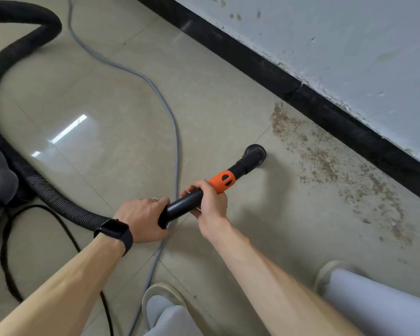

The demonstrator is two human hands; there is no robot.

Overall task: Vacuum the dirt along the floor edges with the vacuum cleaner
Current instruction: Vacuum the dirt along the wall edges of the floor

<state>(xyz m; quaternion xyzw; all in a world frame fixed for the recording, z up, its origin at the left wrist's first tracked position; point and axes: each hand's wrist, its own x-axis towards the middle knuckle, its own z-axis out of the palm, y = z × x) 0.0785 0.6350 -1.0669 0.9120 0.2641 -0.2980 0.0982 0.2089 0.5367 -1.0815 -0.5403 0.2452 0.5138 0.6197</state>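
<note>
The left hand (141, 219) grips the rear end of the vacuum cleaner's black wand (184, 204) where the ribbed hose (58, 197) joins, and the right hand (210, 202) wraps it just behind the orange collar (222, 181). The round nozzle (255, 154) rests on the tiled floor (107, 98), just beside the brown dirt (320, 161) strewn along the black baseboard (252, 66)

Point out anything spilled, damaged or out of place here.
Brown dirt lies scattered on the floor along the black baseboard, just beside the vacuum nozzle. The wall above is stained, its paint flaking at the lower edge. A grey cable snakes loosely behind the nozzle.
</note>
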